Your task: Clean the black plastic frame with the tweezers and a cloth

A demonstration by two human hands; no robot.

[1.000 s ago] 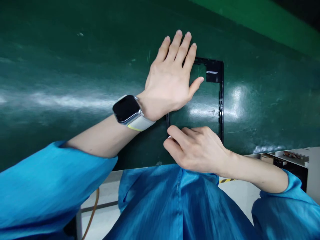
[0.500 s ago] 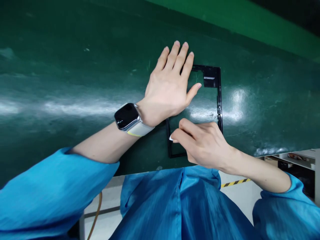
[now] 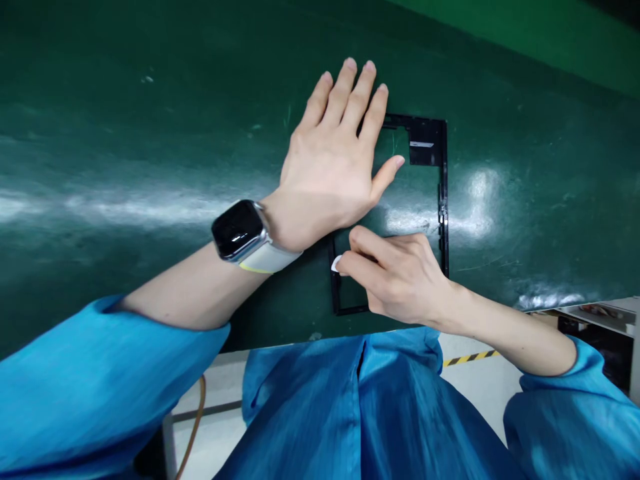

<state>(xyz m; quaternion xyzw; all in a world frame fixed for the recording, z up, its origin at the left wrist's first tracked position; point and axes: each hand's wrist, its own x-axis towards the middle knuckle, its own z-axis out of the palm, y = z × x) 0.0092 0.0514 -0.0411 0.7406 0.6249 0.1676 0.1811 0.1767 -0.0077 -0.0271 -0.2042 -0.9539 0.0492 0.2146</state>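
Observation:
A thin black rectangular frame (image 3: 442, 200) lies flat on the dark green table (image 3: 125, 133). My left hand (image 3: 335, 160), with a smartwatch (image 3: 237, 232) on its wrist, rests flat on the frame's left side, fingers stretched out and together. My right hand (image 3: 400, 277) is closed in a pinch at the frame's lower left side. A small white piece (image 3: 336, 263) shows at its fingertips, touching the frame edge. The frame's near right corner is hidden under my right hand.
The table's near edge (image 3: 280, 341) runs just in front of my blue smock. Beyond it the floor shows a yellow-black striped tape (image 3: 470, 358), an orange cable (image 3: 193, 427) and a shelf (image 3: 590, 313) at the right.
My right hand has moved up along the frame's left side, from its bottom edge towards my left wrist, keeping the pinch. My left hand has stayed flat on the frame.

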